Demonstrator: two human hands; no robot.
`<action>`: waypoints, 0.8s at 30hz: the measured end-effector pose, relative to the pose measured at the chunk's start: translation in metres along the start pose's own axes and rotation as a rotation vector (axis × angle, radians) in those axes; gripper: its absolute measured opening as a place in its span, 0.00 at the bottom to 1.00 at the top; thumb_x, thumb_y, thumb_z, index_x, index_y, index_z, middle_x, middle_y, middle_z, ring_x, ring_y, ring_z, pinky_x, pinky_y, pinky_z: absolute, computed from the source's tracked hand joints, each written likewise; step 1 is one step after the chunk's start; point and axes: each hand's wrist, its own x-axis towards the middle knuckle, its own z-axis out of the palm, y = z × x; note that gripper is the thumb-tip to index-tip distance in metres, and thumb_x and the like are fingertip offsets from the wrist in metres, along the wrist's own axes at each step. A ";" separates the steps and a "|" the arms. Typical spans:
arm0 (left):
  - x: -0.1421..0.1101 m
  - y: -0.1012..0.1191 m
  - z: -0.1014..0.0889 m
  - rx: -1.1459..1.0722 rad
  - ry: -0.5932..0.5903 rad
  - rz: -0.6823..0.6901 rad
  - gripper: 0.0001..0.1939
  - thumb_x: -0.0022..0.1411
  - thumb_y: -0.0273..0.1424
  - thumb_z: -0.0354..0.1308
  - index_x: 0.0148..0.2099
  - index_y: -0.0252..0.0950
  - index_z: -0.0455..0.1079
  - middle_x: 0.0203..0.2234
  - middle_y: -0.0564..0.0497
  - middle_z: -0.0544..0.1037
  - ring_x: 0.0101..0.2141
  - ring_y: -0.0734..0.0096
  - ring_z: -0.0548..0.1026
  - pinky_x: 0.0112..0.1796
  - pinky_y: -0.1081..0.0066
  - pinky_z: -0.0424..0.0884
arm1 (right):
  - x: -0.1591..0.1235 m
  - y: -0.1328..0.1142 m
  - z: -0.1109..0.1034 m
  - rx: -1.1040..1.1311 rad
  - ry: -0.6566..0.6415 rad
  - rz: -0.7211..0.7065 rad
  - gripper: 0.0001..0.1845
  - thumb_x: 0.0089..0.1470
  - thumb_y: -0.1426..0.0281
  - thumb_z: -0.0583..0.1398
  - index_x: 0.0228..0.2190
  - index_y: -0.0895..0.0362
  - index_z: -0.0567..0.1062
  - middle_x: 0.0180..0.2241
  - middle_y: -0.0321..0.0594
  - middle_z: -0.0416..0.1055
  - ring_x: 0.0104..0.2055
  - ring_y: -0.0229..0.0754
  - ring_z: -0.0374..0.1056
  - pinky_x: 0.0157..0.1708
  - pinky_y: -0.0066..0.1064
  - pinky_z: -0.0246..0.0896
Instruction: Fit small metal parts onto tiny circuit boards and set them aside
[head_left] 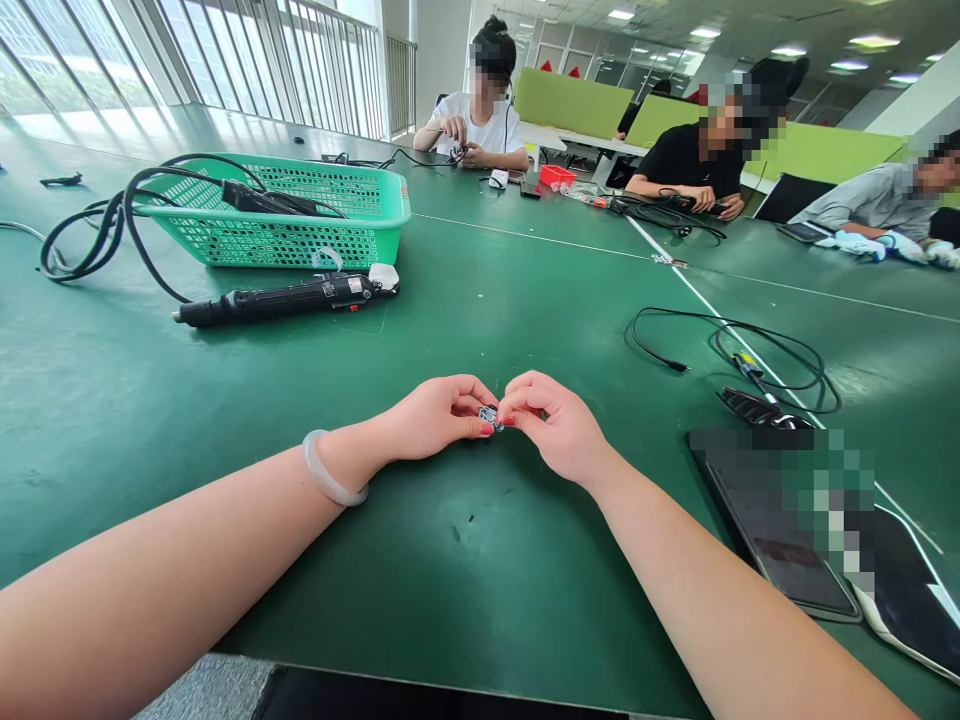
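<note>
Above the green table (450, 560), both my hands meet around a small circuit board (489, 416) with dark and pale markings. My left hand (439, 415) pinches the board's left side between thumb and fingers. From the other side, the thumb and index finger of my right hand (551, 420) close on its right edge. My fingertips cover part of the board, so its full outline is hidden. A pale bangle (330, 475) circles my left wrist.
A black electric screwdriver (292, 298) lies before a green plastic basket (292, 215) holding cables. To the right are a coiled cable (780, 345), a black tablet-like device (765, 510) and a dark pouch-like item (911, 580). Several people sit across the table.
</note>
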 end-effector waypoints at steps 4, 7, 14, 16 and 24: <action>0.001 0.000 0.000 -0.013 -0.026 0.004 0.10 0.54 0.29 0.60 0.40 0.33 0.67 0.32 0.49 0.78 0.34 0.73 0.74 0.38 0.69 0.68 | 0.001 0.004 -0.001 -0.032 -0.022 -0.032 0.10 0.53 0.74 0.57 0.25 0.51 0.77 0.31 0.34 0.65 0.32 0.34 0.63 0.33 0.30 0.60; 0.001 0.000 0.000 -0.020 -0.046 0.008 0.10 0.54 0.29 0.59 0.40 0.33 0.67 0.32 0.50 0.78 0.34 0.74 0.74 0.38 0.70 0.68 | 0.000 0.003 -0.002 -0.073 -0.023 -0.066 0.12 0.52 0.76 0.57 0.25 0.50 0.77 0.31 0.34 0.65 0.33 0.35 0.63 0.34 0.30 0.61; 0.001 0.001 -0.001 -0.029 -0.059 -0.011 0.09 0.55 0.29 0.59 0.40 0.33 0.68 0.31 0.50 0.78 0.32 0.74 0.74 0.37 0.71 0.68 | -0.002 -0.002 -0.002 -0.135 -0.012 -0.128 0.13 0.53 0.75 0.57 0.25 0.50 0.78 0.30 0.35 0.65 0.32 0.35 0.63 0.33 0.30 0.62; 0.001 0.002 0.000 -0.038 -0.056 -0.017 0.09 0.55 0.29 0.59 0.39 0.33 0.68 0.31 0.50 0.78 0.32 0.74 0.74 0.37 0.70 0.68 | -0.001 -0.003 -0.002 -0.130 -0.002 -0.115 0.11 0.52 0.75 0.58 0.25 0.50 0.78 0.30 0.35 0.66 0.32 0.35 0.63 0.33 0.30 0.62; 0.003 0.004 0.001 -0.215 0.085 -0.083 0.07 0.56 0.25 0.59 0.39 0.32 0.67 0.29 0.49 0.77 0.31 0.76 0.74 0.37 0.70 0.69 | -0.001 -0.004 -0.005 -0.165 0.142 0.086 0.05 0.52 0.68 0.59 0.27 0.53 0.75 0.27 0.34 0.69 0.27 0.35 0.61 0.28 0.30 0.58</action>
